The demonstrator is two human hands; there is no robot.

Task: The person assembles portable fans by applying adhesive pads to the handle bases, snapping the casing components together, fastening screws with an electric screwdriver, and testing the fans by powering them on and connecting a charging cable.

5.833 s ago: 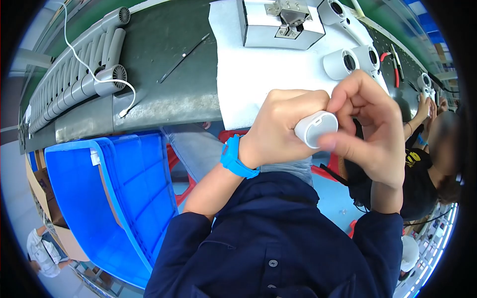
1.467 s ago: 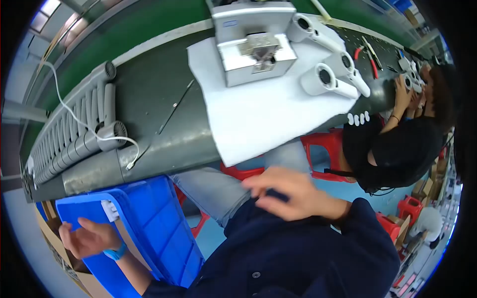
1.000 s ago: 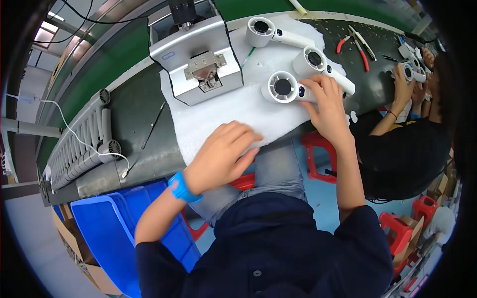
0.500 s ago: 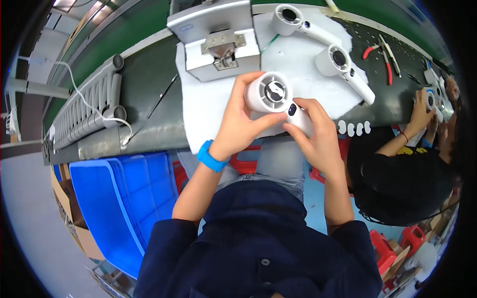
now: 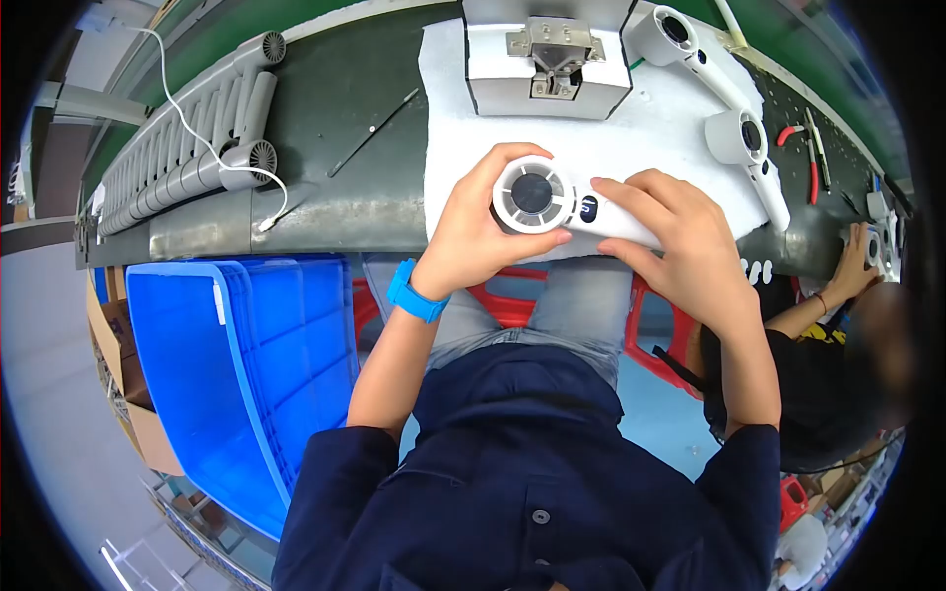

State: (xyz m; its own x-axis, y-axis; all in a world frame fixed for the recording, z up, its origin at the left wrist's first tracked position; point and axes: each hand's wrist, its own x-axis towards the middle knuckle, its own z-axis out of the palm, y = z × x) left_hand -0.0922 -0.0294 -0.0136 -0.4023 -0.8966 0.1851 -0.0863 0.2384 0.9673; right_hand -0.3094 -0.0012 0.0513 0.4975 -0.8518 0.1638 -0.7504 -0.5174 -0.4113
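A white handheld fan [image 5: 616, 223] with a round ringed head and a small dark display lies between my hands, over the near edge of the white cloth. My left hand [image 5: 471, 225], with a blue band at the wrist, wraps around the fan's head, thumb along its lower side. My right hand [image 5: 685, 241] holds the handle, index finger above it and thumb below. The dark centre of the head faces up at me. Beyond the fan stands a white and grey box-shaped fixture [image 5: 548, 84] with a metal clamp.
Two more white fans [image 5: 734, 138] lie at the right of the cloth [image 5: 463, 148], near red-handled pliers [image 5: 813, 175]. Several grey fans [image 5: 187, 167] and a white cable [image 5: 182, 108] are on the left. Blue bins [image 5: 241, 364] stand below. A co-worker [image 5: 788, 384] sits at right.
My view has swung left, so the bench things appear farther right. The fan has been turned so its head faces me more squarely, and my right hand has opened wider along the handle.
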